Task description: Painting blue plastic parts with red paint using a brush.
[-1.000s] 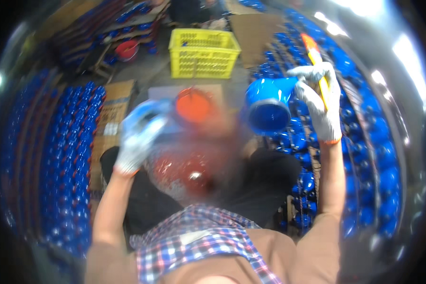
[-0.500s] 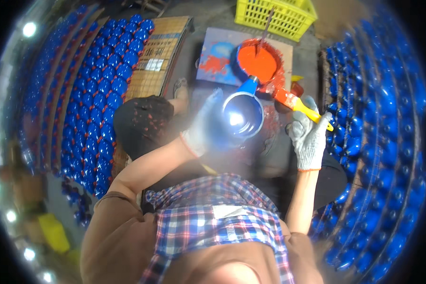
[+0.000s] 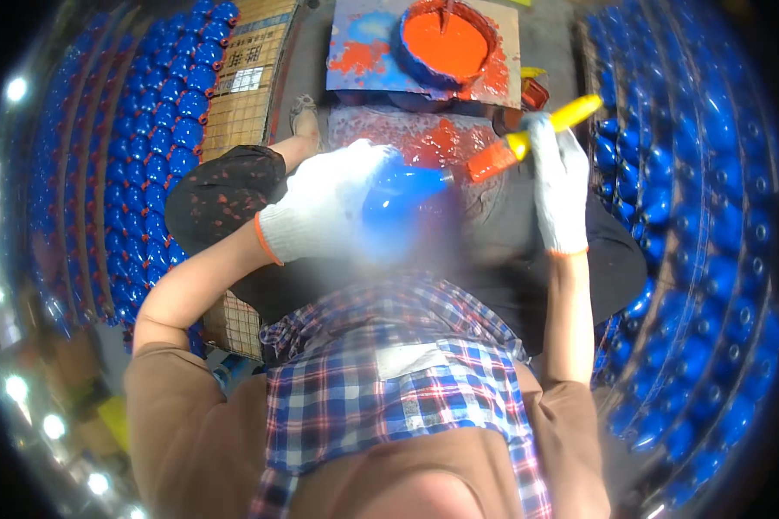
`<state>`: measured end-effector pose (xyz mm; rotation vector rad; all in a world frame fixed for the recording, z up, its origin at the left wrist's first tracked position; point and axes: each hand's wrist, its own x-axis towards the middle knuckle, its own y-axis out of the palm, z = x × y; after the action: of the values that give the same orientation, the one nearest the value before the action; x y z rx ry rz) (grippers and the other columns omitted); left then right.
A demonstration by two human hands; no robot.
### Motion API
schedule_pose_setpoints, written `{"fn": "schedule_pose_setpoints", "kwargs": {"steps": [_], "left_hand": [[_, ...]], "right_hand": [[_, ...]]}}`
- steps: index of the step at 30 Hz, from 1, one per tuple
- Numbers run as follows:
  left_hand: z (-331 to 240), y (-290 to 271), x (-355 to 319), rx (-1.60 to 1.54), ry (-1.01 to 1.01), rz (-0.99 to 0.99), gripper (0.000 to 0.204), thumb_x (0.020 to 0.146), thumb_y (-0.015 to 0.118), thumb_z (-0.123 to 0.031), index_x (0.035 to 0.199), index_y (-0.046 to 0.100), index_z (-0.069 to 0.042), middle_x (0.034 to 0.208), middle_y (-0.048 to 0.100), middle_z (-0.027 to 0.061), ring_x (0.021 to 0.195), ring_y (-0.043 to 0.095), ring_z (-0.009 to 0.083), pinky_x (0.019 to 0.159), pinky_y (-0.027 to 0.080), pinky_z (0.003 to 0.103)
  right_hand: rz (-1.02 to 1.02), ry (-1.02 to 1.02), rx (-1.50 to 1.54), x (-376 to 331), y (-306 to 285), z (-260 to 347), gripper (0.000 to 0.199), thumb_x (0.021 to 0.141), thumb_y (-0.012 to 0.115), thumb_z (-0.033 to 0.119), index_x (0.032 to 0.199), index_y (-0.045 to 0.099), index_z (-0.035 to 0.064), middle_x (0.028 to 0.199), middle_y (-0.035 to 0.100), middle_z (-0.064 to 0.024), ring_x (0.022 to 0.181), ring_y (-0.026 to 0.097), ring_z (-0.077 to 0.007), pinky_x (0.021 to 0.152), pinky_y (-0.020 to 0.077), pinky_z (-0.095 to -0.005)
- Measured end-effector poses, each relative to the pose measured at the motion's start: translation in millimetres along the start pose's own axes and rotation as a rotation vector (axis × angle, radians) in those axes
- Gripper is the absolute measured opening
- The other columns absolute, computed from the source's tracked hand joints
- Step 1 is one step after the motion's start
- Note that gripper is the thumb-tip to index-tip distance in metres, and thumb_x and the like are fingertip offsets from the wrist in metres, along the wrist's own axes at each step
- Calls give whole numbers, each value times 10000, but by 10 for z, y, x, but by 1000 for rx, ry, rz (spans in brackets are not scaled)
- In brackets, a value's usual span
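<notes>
Setting: workshop floor seen from above, with rows of blue round pieces [image 3: 160,147] packed down the left of the frame and more of the same blue pieces [image 3: 710,259] down the right.
Work surface: paint-spattered board [image 3: 363,52] at the top centre, smeared blue and orange.
Paint: blue-rimmed tub of orange paint [image 3: 446,41] standing on that board, top centre.
Lap: dark apron or trousers flecked with orange; a red-splashed patch lies just below the board.
Left hand [image 3: 325,212]: white-gloved with an orange cuff, wrapped around a blue rounded piece [image 3: 398,212] at frame centre; the piece is motion-blurred, so its exact shape cannot be told.
Right hand [image 3: 558,195]: white-gloved, fist closed on the yellow handle of a brush [image 3: 524,143].
Brush axis: long axis runs from the upper right, where the handle end sticks out past the glove, down to the lower left, where the orange-loaded head sits.
Key relation: brush head lies just right of the blue piece, its tip touching or very nearly touching the piece's upper right side; blur prevents telling which.
Nearer hand: the left carries the piece, while the right meets it only through the brush.
Other: a small orange-stained container [image 3: 535,91] sits right of the board, above the brush.
Clothing: plaid shirt over brown sleeves fills the lower frame.
</notes>
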<state>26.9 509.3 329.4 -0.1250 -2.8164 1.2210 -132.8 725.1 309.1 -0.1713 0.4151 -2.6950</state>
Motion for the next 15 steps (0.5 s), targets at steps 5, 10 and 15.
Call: {"fn": "schedule_pose_setpoints", "kwargs": {"steps": [5, 10, 15], "left_hand": [[-58, -18, 64, 588, 159, 93, 673, 660, 754, -376, 1190, 542, -19, 1045, 563, 156, 851, 595, 292, 660, 507, 381], [-96, -59, 139, 721, 249, 151, 665, 689, 725, -382, 1212, 524, -25, 1074, 549, 164, 850, 576, 293, 639, 500, 379], [-121, -135, 192, 627, 103, 273, 675, 675, 730, -394, 1212, 527, -38, 1049, 563, 154, 869, 600, 294, 669, 521, 390]], "right_hand": [[148, -88, -153, 260, 230, -185, 375, 937, 532, 335, 869, 591, -30, 740, 600, -182, 679, 588, -295, 604, 439, -379], [261, -478, -320, 273, 304, -276, 222, 922, 553, 188, 987, 593, -21, 840, 624, -165, 787, 610, -311, 685, 470, -376], [246, -244, 15, -13, 212, 202, 153, 916, 562, 133, 996, 591, 7, 816, 626, -119, 745, 615, -271, 666, 477, -325]]}}
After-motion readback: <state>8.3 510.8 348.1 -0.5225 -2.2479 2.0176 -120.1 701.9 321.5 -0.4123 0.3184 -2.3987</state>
